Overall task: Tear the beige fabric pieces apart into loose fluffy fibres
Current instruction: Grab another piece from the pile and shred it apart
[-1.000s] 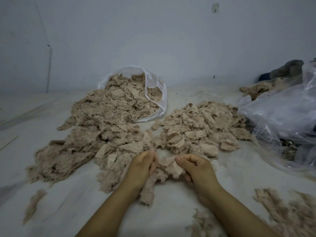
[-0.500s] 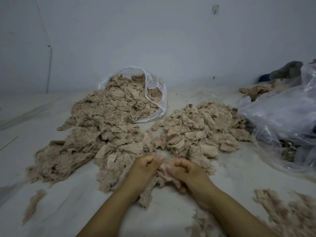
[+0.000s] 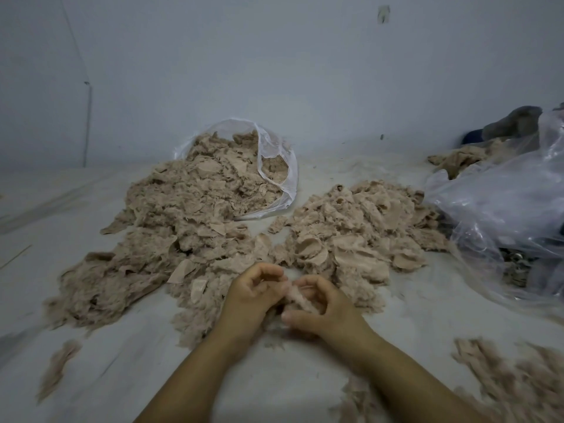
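Head view: both hands, left hand (image 3: 254, 296) and right hand (image 3: 320, 306), pinch 1 beige fabric piece (image 3: 300, 299); no writing legible.

The scrap (image 3: 300, 299) pinched between the fingers (image 3: 305, 283) is pinkish beige. The heaps left (image 3: 171, 233) and right (image 3: 360, 233) beyond the fingers are the same dull beige, unpatterned. The bag (image 3: 274, 166) far beyond them is clear with a white sheen; the bag (image 3: 500, 203) far right is clear, bluish grey. The floor (image 3: 91, 361) is pale grey, the wall (image 3: 274, 71) blue-grey. Behind the right bag lies dark grey cloth (image 3: 515, 120).
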{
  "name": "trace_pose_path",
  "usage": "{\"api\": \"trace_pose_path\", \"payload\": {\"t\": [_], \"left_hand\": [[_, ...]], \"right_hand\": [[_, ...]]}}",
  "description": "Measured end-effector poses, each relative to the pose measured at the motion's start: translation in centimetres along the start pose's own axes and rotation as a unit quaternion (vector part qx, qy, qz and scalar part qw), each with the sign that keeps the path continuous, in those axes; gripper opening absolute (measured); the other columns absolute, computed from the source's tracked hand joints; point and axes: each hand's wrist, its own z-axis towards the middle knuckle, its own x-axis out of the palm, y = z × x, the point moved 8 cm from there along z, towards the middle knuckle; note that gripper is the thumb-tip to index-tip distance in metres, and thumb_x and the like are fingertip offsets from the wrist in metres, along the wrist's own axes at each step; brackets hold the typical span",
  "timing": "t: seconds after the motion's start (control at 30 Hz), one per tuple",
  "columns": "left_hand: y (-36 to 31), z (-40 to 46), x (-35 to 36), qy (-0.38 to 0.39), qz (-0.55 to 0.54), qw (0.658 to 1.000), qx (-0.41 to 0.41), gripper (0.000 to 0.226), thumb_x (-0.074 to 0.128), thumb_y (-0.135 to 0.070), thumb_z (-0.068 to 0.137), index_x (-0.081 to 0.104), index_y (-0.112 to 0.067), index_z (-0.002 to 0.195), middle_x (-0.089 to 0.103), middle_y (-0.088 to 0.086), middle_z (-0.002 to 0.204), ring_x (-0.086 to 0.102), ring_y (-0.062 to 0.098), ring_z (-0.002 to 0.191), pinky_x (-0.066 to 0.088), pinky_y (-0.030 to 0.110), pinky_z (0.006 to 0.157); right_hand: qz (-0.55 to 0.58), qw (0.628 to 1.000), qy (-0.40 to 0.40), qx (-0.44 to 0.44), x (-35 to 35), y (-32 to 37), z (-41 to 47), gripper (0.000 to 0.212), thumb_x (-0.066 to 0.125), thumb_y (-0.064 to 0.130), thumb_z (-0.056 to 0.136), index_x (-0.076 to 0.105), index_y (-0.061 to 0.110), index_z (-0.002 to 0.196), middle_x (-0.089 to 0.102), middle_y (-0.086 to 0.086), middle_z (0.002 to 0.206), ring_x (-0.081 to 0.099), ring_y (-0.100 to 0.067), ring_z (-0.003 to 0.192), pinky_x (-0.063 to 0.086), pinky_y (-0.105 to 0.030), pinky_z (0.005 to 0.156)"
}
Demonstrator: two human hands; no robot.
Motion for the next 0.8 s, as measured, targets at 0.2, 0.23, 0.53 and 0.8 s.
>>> {"api": "trace_pose_path", "payload": {"t": [0.2, 0.23, 0.53, 0.8], "left_hand": [[-0.9, 0.0, 0.2, 0.035, 0.166, 0.984, 0.047, 0.025, 0.066, -0.01, 0.085, 0.065, -0.032, 0.098, 0.07, -0.006, 0.093, 0.062, 0.012, 0.078, 0.05, 0.022, 0.071], [-0.6, -0.1, 0.5, 0.052, 0.226, 0.971, 0.052, 0.029, 0.067, -0.014, 0.085, 0.062, -0.038, 0.1, 0.069, -0.01, 0.096, 0.063, 0.006, 0.085, 0.049, 0.016, 0.075], [0.3, 0.5, 0.5, 0.071, 0.349, 0.932, 0.074, 0.032, 0.071, -0.011, 0.081, 0.06, -0.04, 0.078, 0.064, -0.013, 0.077, 0.057, -0.01, 0.071, 0.042, 0.006, 0.067], [0.4, 0.9, -1.3, -0.002, 0.209, 0.977, 0.035, 0.017, 0.069, -0.01, 0.083, 0.068, -0.027, 0.082, 0.069, -0.006, 0.078, 0.063, 0.006, 0.074, 0.05, 0.016, 0.067]], "right_hand": [[0.053, 0.997, -0.047, -0.044, -0.7, 0.8, -0.2, 0.016, 0.057, 0.014, 0.094, 0.06, 0.001, 0.085, 0.063, -0.002, 0.054, 0.059, -0.014, 0.049, 0.05, -0.025, 0.049], [0.06, 0.996, -0.046, -0.043, -0.7, 0.8, -0.2, 0.017, 0.055, 0.015, 0.095, 0.061, 0.002, 0.085, 0.063, -0.002, 0.053, 0.059, -0.014, 0.049, 0.05, -0.025, 0.048], [0.1, 0.981, -0.14, -0.095, -2.9, 1.0, -0.2, 0.015, 0.063, 0.011, 0.089, 0.063, 0.015, 0.075, 0.06, 0.004, 0.056, 0.05, -0.006, 0.047, 0.039, -0.018, 0.046], [0.23, 0.972, 0.052, 0.018, -1.2, 0.0, 0.1, 0.02, 0.064, 0.02, 0.083, 0.06, 0.019, 0.063, 0.051, -0.001, 0.055, 0.042, -0.01, 0.044, 0.031, -0.019, 0.04]]}}
